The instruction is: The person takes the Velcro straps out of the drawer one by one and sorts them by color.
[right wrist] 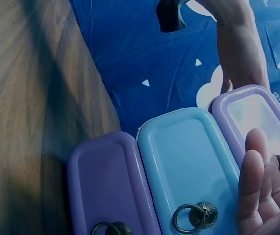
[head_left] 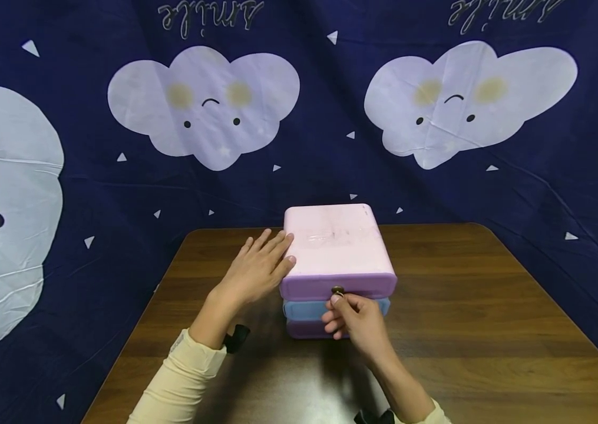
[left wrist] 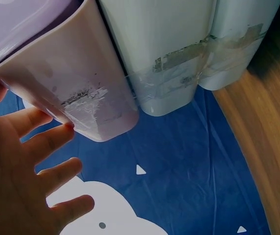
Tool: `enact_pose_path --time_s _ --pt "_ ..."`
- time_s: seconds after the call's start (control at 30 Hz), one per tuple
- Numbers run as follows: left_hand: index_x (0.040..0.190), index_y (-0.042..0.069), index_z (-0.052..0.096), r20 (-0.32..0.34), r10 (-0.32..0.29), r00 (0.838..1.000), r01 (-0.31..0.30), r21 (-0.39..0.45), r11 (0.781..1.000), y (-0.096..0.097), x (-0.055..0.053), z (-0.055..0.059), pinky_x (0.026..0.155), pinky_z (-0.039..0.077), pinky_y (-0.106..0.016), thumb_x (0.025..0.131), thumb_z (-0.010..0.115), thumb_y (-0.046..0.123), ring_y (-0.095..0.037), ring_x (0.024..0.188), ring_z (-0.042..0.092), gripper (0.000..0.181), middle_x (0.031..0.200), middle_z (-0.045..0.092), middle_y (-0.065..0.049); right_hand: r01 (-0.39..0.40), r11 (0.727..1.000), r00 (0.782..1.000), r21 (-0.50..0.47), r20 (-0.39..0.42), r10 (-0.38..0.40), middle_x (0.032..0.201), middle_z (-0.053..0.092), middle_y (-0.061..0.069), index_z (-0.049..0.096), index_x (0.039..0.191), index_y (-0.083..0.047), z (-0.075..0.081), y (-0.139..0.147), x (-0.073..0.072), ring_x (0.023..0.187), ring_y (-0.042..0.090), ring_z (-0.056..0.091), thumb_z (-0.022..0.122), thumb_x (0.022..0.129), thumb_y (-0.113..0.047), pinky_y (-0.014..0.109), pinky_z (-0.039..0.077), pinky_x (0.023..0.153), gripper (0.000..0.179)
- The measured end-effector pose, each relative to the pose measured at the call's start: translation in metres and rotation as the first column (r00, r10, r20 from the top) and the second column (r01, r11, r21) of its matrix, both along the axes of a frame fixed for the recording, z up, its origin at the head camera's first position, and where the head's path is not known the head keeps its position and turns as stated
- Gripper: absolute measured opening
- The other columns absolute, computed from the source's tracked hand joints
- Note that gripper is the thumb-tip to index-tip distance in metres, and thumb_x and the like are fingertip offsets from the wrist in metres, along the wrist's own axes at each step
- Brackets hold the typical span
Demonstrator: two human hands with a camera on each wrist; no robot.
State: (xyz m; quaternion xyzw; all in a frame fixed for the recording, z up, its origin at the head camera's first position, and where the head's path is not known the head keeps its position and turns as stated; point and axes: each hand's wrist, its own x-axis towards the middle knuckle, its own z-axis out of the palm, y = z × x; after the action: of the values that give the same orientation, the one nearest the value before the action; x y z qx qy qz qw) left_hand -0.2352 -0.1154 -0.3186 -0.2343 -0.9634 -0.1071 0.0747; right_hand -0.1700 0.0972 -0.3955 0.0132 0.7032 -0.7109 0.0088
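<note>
A small stack of drawers (head_left: 333, 241) with a pale pink top stands on the table, its fronts toward me. With thumb and forefinger, my right hand (head_left: 357, 324) pinches the brass-coloured ring pull (head_left: 337, 290) of the top purple drawer (right wrist: 250, 115). Its other fingers curl loosely below. My left hand (head_left: 256, 268) lies against the stack's upper left edge, fingers straight and spread, fingertips touching the pink casing (left wrist: 93, 93). Below are a blue drawer (right wrist: 184, 156) and a purple drawer (right wrist: 110, 181), each with a ring pull.
The brown wooden table (head_left: 458, 312) carries the stack near its far edge. Behind hangs a dark blue cloth (head_left: 325, 135) printed with clouds and triangles. Clear tape (left wrist: 179, 68) runs across the stack's side. A black band (head_left: 237, 338) is at the left wrist.
</note>
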Motion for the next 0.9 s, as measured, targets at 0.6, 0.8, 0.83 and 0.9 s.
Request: enact_pose_path --time_s 0.6,0.8,0.83,0.9 --pt "0.15 0.024 0.025 -0.002 -0.001 1.0 0.001 0.004 1.0 -0.001 0.0 -0.001 0.118 0.011 -0.055 0.101 0.023 0.051 -0.026 0.148 0.012 0.057 0.157 0.025 0.0 -0.019 1.0 1.0 0.01 -0.007 0.019 0.071 0.071 0.012 0.063 0.091 0.011 0.002 0.005 0.027 0.056 0.017 0.066 0.061 0.091 -0.03 0.031 0.055 0.051 0.041" --pt "0.15 0.023 0.025 -0.01 0.0 1.0 0.0 0.0 1.0 -0.001 0.001 -0.001 0.118 0.011 -0.055 0.101 0.023 0.05 -0.026 0.148 0.013 0.056 0.157 0.026 0.0 -0.039 0.999 0.999 0.007 -0.018 0.039 0.07 0.071 0.009 0.063 0.091 0.012 0.001 0.008 0.037 0.056 0.016 0.065 0.06 0.092 -0.031 0.032 0.055 0.052 0.043" --pt "0.15 0.023 0.025 -0.009 0.0 1.0 0.0 0.0 1.0 -0.001 0.002 -0.001 0.118 0.011 -0.055 0.101 0.023 0.05 -0.026 0.148 0.013 0.056 0.157 0.026 0.0 -0.039 0.999 0.999 0.004 -0.017 0.039 0.069 0.071 0.008 0.063 0.091 0.012 0.001 0.008 0.039 0.056 0.016 0.065 0.06 0.092 -0.031 0.032 0.055 0.052 0.043" --pt "0.15 0.023 0.024 -0.008 -0.002 1.0 0.002 0.003 1.0 0.0 0.002 -0.001 0.118 0.011 -0.055 0.101 0.023 0.05 -0.026 0.148 0.012 0.056 0.157 0.026 0.0 -0.041 0.999 0.999 -0.001 -0.016 0.041 0.069 0.07 0.007 0.063 0.091 0.012 0.0 0.008 0.042 0.056 0.015 0.065 0.06 0.092 -0.031 0.031 0.055 0.052 0.043"
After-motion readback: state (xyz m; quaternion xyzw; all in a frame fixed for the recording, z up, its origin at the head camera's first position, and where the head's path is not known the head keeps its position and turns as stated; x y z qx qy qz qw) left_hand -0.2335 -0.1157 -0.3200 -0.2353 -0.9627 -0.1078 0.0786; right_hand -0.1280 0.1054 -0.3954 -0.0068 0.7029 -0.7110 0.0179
